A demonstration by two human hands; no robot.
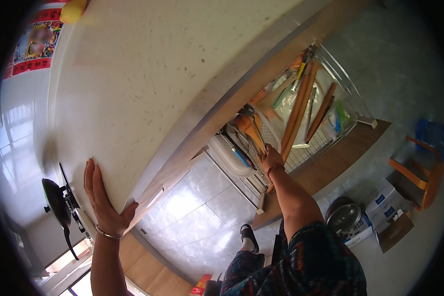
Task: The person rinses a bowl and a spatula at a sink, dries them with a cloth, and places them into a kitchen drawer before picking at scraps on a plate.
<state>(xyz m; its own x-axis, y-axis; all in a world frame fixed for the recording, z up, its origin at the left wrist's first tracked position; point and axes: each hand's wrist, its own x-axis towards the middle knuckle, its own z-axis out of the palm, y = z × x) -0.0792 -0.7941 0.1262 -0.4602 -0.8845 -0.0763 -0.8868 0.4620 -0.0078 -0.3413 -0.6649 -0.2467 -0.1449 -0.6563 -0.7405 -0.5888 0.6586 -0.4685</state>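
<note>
My left hand (105,201) lies flat on the near end of the pale countertop (133,96), fingers spread, a bangle at its wrist. My right hand (273,160) reaches into an open wire-rack drawer (314,166) and is closed around the handle of a utensil whose far end is hard to make out. Around it, a white plastic basket (222,153) holds several utensils, among them a wooden spatula (255,133). Further along the drawer lie long wooden rolling pins or sticks (299,107), a shorter brown stick (320,113) and a clear container (342,118) with green and blue items.
A lidded pan (55,203) stands on a stove at the left. A yellow fruit (73,10) is on the counter's far end. On the floor are an orange chair (431,181), a cardboard box (392,225) and a metal pot (344,216). The wooden drawer front (333,159) juts out.
</note>
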